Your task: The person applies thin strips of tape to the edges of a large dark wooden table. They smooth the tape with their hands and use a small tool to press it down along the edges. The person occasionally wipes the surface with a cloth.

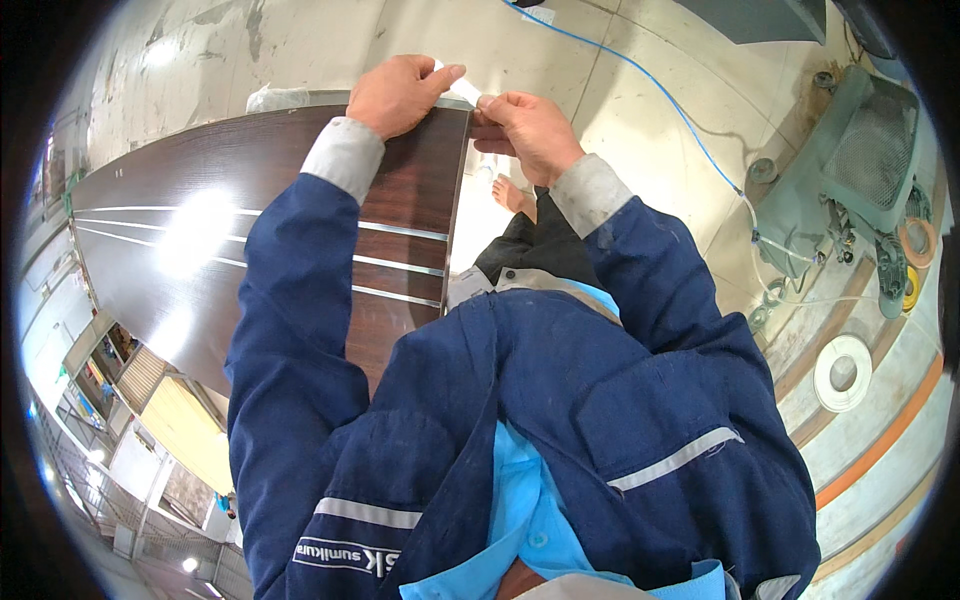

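A dark brown wood-grain panel with several thin silver lines stretches away to the left. At its far right corner my left hand rests over the top, thumb and fingers closed on one end of a short white strip that looks like tape. Just past the panel's right edge, my right hand pinches the other end between thumb and forefinger. The strip spans the small gap between both hands, close to the corner. My fingertips partly cover its ends.
A blue air hose runs across the tiled floor on the right. Beyond it stands a grey-green plastic chair or cart with tape rolls. A white roll lies nearer. A foot shows below my right hand.
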`<state>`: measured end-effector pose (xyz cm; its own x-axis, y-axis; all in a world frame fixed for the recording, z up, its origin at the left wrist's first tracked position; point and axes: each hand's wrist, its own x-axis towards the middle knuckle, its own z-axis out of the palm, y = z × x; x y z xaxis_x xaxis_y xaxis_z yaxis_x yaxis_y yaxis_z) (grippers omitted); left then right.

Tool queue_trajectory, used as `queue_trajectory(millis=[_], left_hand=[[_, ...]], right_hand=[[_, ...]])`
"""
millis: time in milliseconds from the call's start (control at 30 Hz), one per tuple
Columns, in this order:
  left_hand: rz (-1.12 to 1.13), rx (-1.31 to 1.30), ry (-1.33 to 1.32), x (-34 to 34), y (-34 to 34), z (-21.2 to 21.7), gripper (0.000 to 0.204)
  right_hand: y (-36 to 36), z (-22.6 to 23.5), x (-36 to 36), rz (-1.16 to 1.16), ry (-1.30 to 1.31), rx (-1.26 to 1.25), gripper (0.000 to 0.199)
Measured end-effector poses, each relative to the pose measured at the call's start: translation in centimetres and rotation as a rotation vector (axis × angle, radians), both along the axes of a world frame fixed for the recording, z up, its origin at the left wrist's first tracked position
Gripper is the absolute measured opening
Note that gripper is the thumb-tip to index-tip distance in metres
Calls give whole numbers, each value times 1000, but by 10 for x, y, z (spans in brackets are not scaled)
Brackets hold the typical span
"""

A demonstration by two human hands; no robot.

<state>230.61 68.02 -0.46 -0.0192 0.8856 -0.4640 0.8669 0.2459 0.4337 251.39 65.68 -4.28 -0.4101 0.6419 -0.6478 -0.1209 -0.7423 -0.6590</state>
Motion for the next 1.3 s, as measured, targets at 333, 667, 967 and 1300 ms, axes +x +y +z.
queue_trajectory(millis=[333,667,967,1300], left_hand=[[19,-42,-140,-5,0,-3,59],[109,-52,-126,4,5,7,59],[-5,-76,-3,11,4,19,57],[-35,-126,115,16,10,23,55]], right_hand=[[-5,-1,-1,-29,4,-48,27],[-7,-8,-2,-69,46,-36,30],[-20,-12,-7,-125,83,6,28],[-28,-11,-13,-203,151,-123,25]])
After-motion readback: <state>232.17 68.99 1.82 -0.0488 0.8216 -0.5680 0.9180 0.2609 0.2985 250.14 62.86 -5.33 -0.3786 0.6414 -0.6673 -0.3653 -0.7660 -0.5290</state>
